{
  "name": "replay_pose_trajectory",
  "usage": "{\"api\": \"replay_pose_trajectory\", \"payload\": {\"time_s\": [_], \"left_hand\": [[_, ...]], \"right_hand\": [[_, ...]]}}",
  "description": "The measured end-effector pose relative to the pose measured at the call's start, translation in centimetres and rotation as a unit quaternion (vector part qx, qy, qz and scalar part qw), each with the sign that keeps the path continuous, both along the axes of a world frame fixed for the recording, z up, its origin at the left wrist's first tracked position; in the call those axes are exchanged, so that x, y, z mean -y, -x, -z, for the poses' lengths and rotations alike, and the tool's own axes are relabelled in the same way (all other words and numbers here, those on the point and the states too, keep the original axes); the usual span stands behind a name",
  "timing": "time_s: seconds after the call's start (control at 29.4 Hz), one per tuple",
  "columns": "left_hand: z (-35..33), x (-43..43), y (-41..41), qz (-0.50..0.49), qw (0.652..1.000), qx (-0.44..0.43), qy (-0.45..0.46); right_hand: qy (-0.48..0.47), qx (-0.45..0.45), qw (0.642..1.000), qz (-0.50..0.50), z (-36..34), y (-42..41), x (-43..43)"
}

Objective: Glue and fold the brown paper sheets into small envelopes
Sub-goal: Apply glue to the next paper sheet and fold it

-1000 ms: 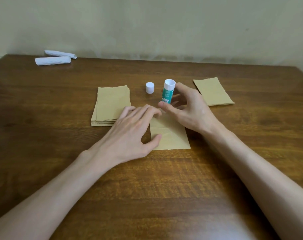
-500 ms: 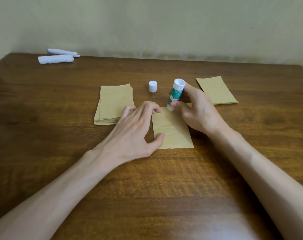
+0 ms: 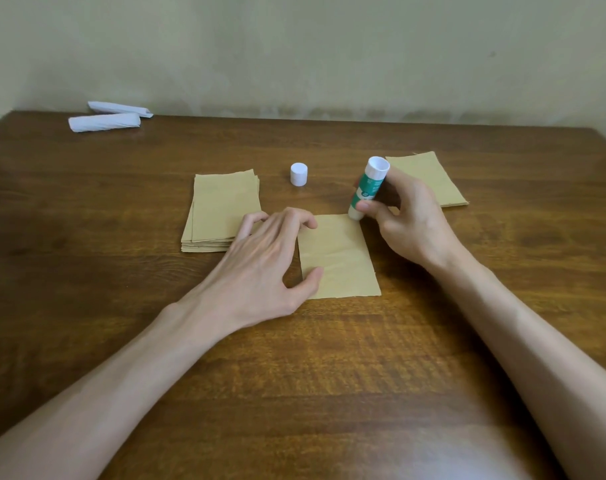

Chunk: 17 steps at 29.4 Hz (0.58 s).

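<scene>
Brown paper sheet [image 3: 343, 261] lies flat on the wooden table [image 3: 294, 375], single layer, centre of view, between the 2 hands

Left hand [image 3: 270, 258]: fingers arched and spread, grip wide, nothing enclosed. Fingertips touch the sheet at its far left corner; thumb tip rests on the left edge nearer the person. Palm is raised off the table.

Right hand [image 3: 412, 223]: thumb and curled fingers wrapped around the glue stick [image 3: 369, 188], holding it by the lower part of the barrel. Stick has a green label and white ends and is tilted, upper end leaning away and to the right. Lower end meets the sheet at its far right corner; whether glue touches the paper cannot be told.

White cap [image 3: 299, 174] stands alone on the table beyond the sheet, apart from the stick.

Stack of brown sheets [image 3: 222, 213] sits just left of the working sheet, partly under the left fingers. Second, thinner pile of brown paper [image 3: 433, 178] lies to the far right, behind the right hand.

2 white paper rolls [image 3: 104, 122] lie at the far left corner of the table, near the wall
</scene>
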State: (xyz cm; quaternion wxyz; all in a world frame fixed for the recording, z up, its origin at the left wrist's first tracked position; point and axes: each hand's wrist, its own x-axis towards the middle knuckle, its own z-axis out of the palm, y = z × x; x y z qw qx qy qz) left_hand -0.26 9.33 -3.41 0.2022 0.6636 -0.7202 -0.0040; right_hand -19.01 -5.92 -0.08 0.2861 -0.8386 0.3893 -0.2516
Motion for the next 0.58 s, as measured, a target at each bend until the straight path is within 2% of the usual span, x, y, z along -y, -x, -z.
{"api": "replay_pose_trajectory", "payload": {"time_s": [0.07,0.17,0.2,0.44,0.58], "left_hand": [[0.0,0.0,0.0,0.002,1.0,-0.001,-0.003],[0.0,0.1,-0.1,0.01,1.0,0.008,-0.007],[0.0,0.1,0.0,0.012,1.0,0.01,-0.008],[0.1,0.2,-0.1,0.017,1.0,0.012,-0.007],[0.1,0.2,-0.1,0.017,1.0,0.014,-0.011]], "right_hand": [[-0.021,0.069,0.997,0.005,-0.2,0.4,-0.2],[-0.041,0.216,0.975,0.015,-1.4,0.7,-0.6],[-0.039,0.235,0.971,0.008,-1.7,0.7,-0.6],[0.003,0.114,0.992,-0.06,0.2,-1.2,-0.4],[0.021,0.084,0.993,-0.077,0.7,-1.7,-0.5]]}}
